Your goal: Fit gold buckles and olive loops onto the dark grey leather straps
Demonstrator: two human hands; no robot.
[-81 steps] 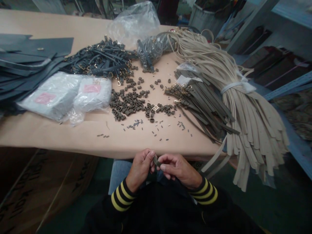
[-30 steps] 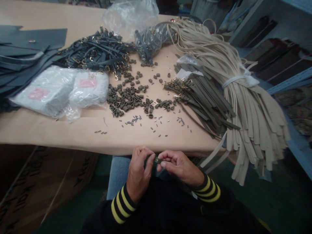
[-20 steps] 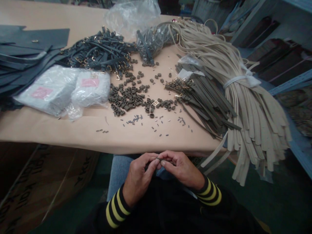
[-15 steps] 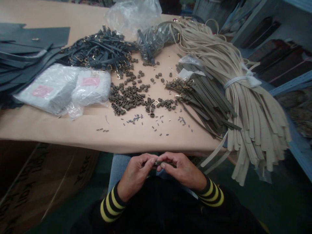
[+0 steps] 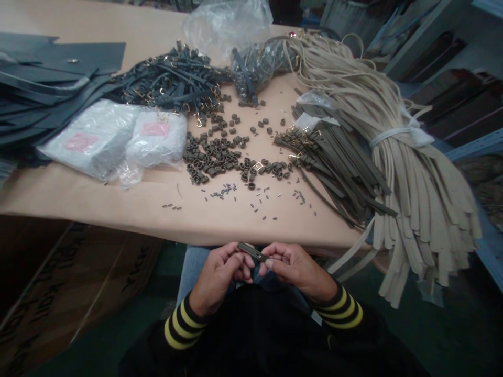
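Note:
Just off the table's front edge, a short olive strap piece with a slot in it is stretched between my two hands. The fingers of my left hand are closed on its left part. At its right end, my right hand pinches it between thumb and fingers. Small olive loops lie heaped on the table, with a gold-coloured buckle among them. Several tiny dark pieces are scattered nearer the front edge.
Olive straps with buckles and a tied bundle of beige straps lie at the right. Dark buckled straps, white wrapped packets and dark sheets are at the left. Clear plastic lies behind.
The strap piece, mostly hidden between my fingers before, now shows lengthwise between my hands, which are slightly farther apart. The whole view has shifted a little.

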